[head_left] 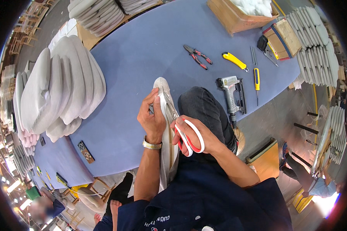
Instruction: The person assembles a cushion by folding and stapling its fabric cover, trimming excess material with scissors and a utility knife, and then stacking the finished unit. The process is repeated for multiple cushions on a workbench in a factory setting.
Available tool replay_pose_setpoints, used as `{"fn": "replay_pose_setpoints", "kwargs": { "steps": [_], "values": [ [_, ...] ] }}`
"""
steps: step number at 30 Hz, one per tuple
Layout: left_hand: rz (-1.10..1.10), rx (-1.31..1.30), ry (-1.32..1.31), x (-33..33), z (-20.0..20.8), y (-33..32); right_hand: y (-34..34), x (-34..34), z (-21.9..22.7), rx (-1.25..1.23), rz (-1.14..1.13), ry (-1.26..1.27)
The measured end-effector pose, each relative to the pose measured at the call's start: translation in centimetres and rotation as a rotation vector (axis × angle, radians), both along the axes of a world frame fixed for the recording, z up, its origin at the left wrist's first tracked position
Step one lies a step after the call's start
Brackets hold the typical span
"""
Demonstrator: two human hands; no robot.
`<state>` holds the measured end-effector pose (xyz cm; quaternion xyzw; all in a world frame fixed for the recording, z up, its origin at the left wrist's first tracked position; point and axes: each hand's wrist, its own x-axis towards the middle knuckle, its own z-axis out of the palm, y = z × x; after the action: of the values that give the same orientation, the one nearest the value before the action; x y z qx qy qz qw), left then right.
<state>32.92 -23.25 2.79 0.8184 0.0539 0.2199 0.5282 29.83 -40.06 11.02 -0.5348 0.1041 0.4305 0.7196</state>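
Note:
A light grey upholstered seat pad [167, 158] stands on edge in front of me, its narrow side with a pale strip facing up. My left hand [151, 120] grips it near its far end, thumb and fingers closed around the edge. My right hand [202, 135] is closed on scissors [194, 133] with white and red handles. Their blades lie along the edge of the pad, beside my left fingers; the tips are partly hidden there. A knee in dark jeans [200, 106] is just right of the pad.
On the blue-covered table [135, 54] lie pliers [197, 56], a yellow cutter [234, 61], a yellow-handled screwdriver [256, 79] and a staple gun [232, 94]. Grey pads [65, 84] lean at left. A cardboard box [235, 19] holds white stuffing. A phone [86, 151] lies near the edge.

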Motion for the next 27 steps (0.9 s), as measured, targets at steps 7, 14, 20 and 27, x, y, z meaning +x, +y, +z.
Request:
{"fn": "replay_pose_setpoints", "kwargs": {
  "steps": [7, 14, 20, 27],
  "values": [
    [-0.035, 0.084, -0.061, -0.3, 0.6, 0.5, 0.3, 0.3, 0.0, -0.031, 0.036, -0.029],
    [-0.053, 0.105, -0.064, -0.5, 0.6, 0.9, 1.8, 0.1, -0.1, 0.001, -0.048, 0.03],
    [-0.052, 0.052, 0.004, -0.4, 0.5, 0.3, 2.4, 0.0, -0.4, -0.005, -0.162, 0.03],
    [-0.063, 0.017, -0.007, -0.3, -0.1, 0.4, 3.0, -0.1, -1.2, -0.028, -0.185, 0.029]
  ]
}}
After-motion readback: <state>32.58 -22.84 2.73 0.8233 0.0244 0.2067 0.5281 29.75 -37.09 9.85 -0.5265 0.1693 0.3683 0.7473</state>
